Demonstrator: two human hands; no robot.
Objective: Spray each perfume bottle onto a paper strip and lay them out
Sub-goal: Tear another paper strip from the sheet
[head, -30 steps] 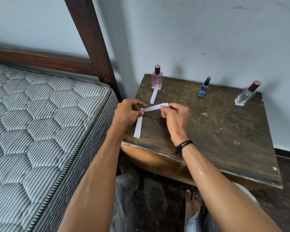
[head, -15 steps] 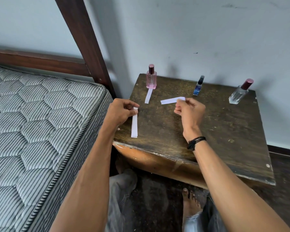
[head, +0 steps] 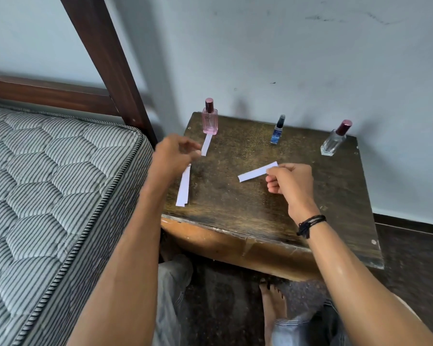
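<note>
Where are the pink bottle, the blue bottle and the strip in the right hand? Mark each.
pink bottle [head: 210, 123]: head view, middle of its glass body.
blue bottle [head: 277, 134]: head view, on its blue label.
held strip [head: 254, 173]: head view, middle of the white paper.

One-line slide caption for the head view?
Right hand pinches a paper strip; a laid strip sits before the pink bottle, none before the blue bottle or clear bottle.

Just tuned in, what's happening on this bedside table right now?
A person is testing perfumes on paper strips. The right hand pinches a fresh strip above the table. The left hand, blurred, hovers over a stack of spare strips, apparently holding nothing. A laid-out strip sits before the pink bottle; the blue bottle and clear bottle have none yet.
</note>
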